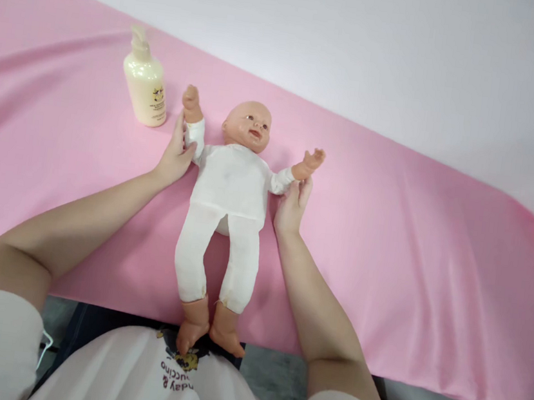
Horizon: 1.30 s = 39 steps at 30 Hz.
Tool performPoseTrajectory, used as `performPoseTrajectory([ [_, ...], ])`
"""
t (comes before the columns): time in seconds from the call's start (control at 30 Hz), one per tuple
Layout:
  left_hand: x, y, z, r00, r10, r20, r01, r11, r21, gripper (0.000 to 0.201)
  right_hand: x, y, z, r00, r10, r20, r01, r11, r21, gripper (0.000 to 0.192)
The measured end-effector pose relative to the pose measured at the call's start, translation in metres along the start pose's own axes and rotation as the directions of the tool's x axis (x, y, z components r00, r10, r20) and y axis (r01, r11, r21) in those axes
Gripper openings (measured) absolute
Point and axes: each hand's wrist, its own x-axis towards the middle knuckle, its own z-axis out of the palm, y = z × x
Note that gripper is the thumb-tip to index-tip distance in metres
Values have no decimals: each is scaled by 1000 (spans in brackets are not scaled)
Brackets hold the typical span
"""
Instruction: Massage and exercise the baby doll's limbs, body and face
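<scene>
Gripping soft white sleeves, both hands [175,157] [291,206] flank the plastic doll [233,183].

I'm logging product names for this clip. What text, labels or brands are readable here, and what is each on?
"nday &" and "uccino": upside-down, cut-off dark print on the person's white shirt, beside a small yellow graphic.
Cream plastic pump bottle: small dark label with an emblem, too small and blurred to read.
Baby doll in white clothes: no text.

Bright, even, soft light from overhead; faint shadows only. No glare. Centre sharp, pump bottle [145,84] top slightly blurred. Wide-angle bend twd edges; top-right corner dark w/ vignette, edges soft.
</scene>
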Motion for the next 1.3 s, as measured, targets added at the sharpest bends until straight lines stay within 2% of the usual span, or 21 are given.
performPoseTrajectory([
  [0.1,1,-16,-1,997,-71,-27,69,996,-61,92,7,17,-2,987,126,-98,-114,986,119,60],
  [0.17,1,-21,-1,995,-92,-30,89,993,-82,95,10,25,-4,978,168,-127,-145,975,169,61],
  [0.3,-1,-20,1,994,-107,-37,103,991,-86,105,9,28,-5,990,96,-99,-85,990,111,65],
  [0.43,-2,-4,1,998,-61,0,61,997,-37,105,3,13,-3,997,43,-70,-40,999,34,66],
  [0.57,-1,20,-2,998,45,55,-48,997,66,88,-2,-5,1,997,-74,9,75,995,-64,66],
  [0.67,-2,32,-1,990,84,113,-96,989,109,73,-5,-17,3,983,-136,124,152,980,-132,64],
  [0.8,-5,33,4,967,125,222,-163,973,163,55,-8,-26,4,939,-185,289,254,941,-223,55],
  [0.93,-7,33,5,948,162,275,-223,952,207,52,-8,-28,5,921,-218,323,309,914,-262,51],
  [1.1,-5,37,3,962,139,233,-184,966,183,56,-9,-22,5,948,-176,266,245,936,-251,59],
  [1.23,-3,22,2,992,97,79,-104,990,95,77,-7,-15,5,989,-114,92,124,986,-114,64],
  [1.3,-2,8,1,999,50,12,-50,998,41,87,-4,-11,5,1000,-31,-1,31,999,-9,64],
])
